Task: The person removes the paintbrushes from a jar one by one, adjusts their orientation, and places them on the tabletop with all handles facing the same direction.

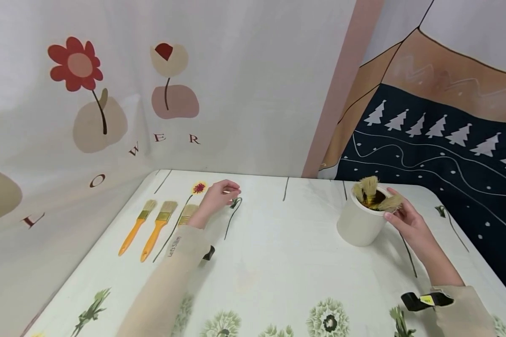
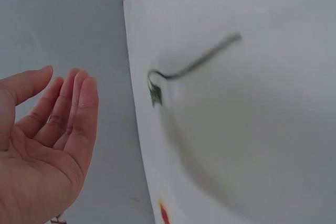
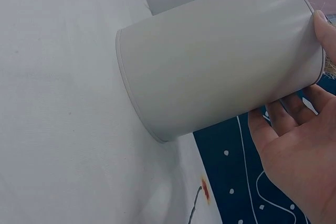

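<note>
Head view: where's the main thing?

White cylindrical cup, right side of the table, bristle heads sticking out the top.

Grip?

Right hand holds it near the rim, thumb at the lip, fingers against the side. Can't tell if the base sits fully flat. Left hand holds nothing, fingers loosely bent.

How will the cup handle?

Looks stiff and smooth, probably light. Material unclear, so can't call fragility. Could slip on that smooth wall, and the load might make it tippy. Best hold: round the wall just under the rim, clear of the bristles.

And the loose ones?

Narrow flat brush and wider flat brush, orange handles, side by side on the left. Third brush is partly behind the sleeve. Likely light: stiff handles, soft bristles that would splay. Pinch by the handle, up near the ferrule for balance.
</note>
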Demonstrator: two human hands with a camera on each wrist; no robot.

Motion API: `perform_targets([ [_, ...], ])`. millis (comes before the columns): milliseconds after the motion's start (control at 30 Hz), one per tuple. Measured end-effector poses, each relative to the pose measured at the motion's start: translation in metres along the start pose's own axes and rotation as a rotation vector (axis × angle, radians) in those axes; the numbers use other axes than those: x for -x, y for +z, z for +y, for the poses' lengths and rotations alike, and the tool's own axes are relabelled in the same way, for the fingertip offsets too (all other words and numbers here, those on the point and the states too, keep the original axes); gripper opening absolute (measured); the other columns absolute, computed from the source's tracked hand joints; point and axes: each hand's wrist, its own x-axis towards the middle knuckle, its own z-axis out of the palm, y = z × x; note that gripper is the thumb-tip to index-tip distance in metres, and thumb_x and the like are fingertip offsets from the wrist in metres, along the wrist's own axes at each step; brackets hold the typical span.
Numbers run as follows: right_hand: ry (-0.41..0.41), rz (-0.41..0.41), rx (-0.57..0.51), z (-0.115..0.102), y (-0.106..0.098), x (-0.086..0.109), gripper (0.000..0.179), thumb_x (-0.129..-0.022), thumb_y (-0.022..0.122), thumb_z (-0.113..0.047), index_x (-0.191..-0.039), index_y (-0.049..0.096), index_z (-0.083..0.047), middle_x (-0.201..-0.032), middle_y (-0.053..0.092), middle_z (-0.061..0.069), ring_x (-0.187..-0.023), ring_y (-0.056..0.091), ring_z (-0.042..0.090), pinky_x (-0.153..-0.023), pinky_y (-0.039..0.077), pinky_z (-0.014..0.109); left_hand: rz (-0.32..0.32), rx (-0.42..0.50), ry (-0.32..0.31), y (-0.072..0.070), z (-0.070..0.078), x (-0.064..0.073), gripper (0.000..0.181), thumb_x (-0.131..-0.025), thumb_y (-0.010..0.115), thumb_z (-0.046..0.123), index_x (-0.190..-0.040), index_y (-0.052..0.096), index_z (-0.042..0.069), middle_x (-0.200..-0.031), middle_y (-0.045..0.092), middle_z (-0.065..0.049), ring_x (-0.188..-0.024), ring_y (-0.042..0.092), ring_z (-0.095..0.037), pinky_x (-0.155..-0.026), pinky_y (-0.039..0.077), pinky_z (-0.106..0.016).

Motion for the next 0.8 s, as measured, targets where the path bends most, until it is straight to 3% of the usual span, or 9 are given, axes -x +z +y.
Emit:
perform_targets([
  [67,-0.006,-0.001,-0.002,-0.002,0.001,0.001,0.063,-0.098,0.051,-0.019,-0.150,0.019,-0.032,-0.157,0.015,-0.009,-0.141,0.019,0.001,-0.093,0.035,0.002,-0.004,-0.006,0.009,0.007,0.008,-0.003,0.026,-0.092,0.062,0.021,-0.114,0.058,0.006,-0.110,0.064,-0.011,-0.097,0.063,-0.023,-0.077,0.057,-0.028],
  [267,-0.002,-0.008,0.017,-0.036,0.014,0.011,0.063,-0.099,0.050,-0.020,-0.151,0.017,-0.030,-0.158,0.011,-0.007,-0.144,0.014,0.009,-0.096,0.033,0.002,-0.027,0.002,0.057,0.028,0.037,-0.008,0.023,-0.093,0.061,0.020,-0.112,0.059,0.006,-0.108,0.064,-0.010,-0.095,0.064,-0.019,-0.077,0.057,-0.027],
  [367,0.004,-0.011,0.020,-0.042,0.016,0.013,0.063,-0.099,0.050,-0.022,-0.150,0.016,-0.033,-0.157,0.011,-0.010,-0.141,0.016,0.002,-0.094,0.033,0.001,-0.042,0.004,0.095,0.039,0.050,-0.009,0.021,-0.093,0.061,0.017,-0.110,0.061,0.005,-0.106,0.065,-0.009,-0.093,0.065,-0.019,-0.076,0.057,-0.027],
  [467,-0.009,-0.007,-0.019,-0.035,0.015,0.011,0.062,-0.098,0.050,-0.019,-0.150,0.018,-0.031,-0.157,0.013,-0.009,-0.141,0.018,0.002,-0.094,0.034,0.001,-0.066,0.013,0.126,0.050,0.063,-0.010,0.020,-0.092,0.062,0.015,-0.110,0.062,0.005,-0.105,0.067,-0.009,-0.092,0.065,-0.018,-0.075,0.056,-0.025],
  [533,0.014,-0.009,0.022,-0.033,0.013,0.010,0.063,-0.099,0.050,-0.022,-0.151,0.016,-0.032,-0.158,0.011,-0.009,-0.142,0.016,0.005,-0.096,0.033,0.003,-0.086,0.010,0.150,0.057,0.071,-0.011,0.021,-0.092,0.062,0.014,-0.111,0.062,0.004,-0.106,0.067,-0.009,-0.092,0.066,-0.019,-0.075,0.056,-0.025],
  [600,-0.017,-0.002,-0.012,-0.015,0.008,0.005,0.062,-0.098,0.050,-0.017,-0.151,0.018,-0.030,-0.158,0.013,-0.007,-0.142,0.018,0.005,-0.095,0.035,0.003,-0.105,0.009,0.169,0.064,0.079,-0.010,0.021,-0.092,0.062,0.013,-0.111,0.062,0.005,-0.106,0.066,-0.008,-0.092,0.066,-0.018,-0.075,0.056,-0.024],
  [633,0.006,-0.009,0.022,-0.012,0.006,0.004,0.063,-0.099,0.050,-0.019,-0.151,0.016,-0.031,-0.158,0.011,-0.008,-0.143,0.015,0.006,-0.100,0.033,0.006,-0.115,0.008,0.179,0.068,0.083,-0.010,0.021,-0.092,0.062,0.013,-0.111,0.062,0.005,-0.106,0.066,-0.008,-0.093,0.065,-0.018,-0.075,0.056,-0.023],
  [700,-0.018,0.003,0.018,0.006,0.001,-0.001,0.063,-0.098,0.051,-0.020,-0.150,0.018,-0.033,-0.156,0.015,-0.012,-0.139,0.021,-0.003,-0.096,0.034,0.004,-0.131,0.001,0.198,0.075,0.091,-0.010,0.021,-0.092,0.061,0.013,-0.112,0.061,0.006,-0.106,0.066,-0.006,-0.093,0.065,-0.018,-0.074,0.055,-0.022],
  [800,0.001,0.008,0.043,0.002,0.002,0.000,0.064,-0.098,0.051,-0.025,-0.150,0.016,-0.034,-0.157,0.013,-0.011,-0.141,0.019,0.001,-0.097,0.034,0.004,-0.162,0.006,0.231,0.086,0.103,-0.010,0.022,-0.092,0.061,0.012,-0.113,0.061,0.006,-0.106,0.066,-0.005,-0.094,0.065,-0.019,-0.073,0.055,-0.021],
])
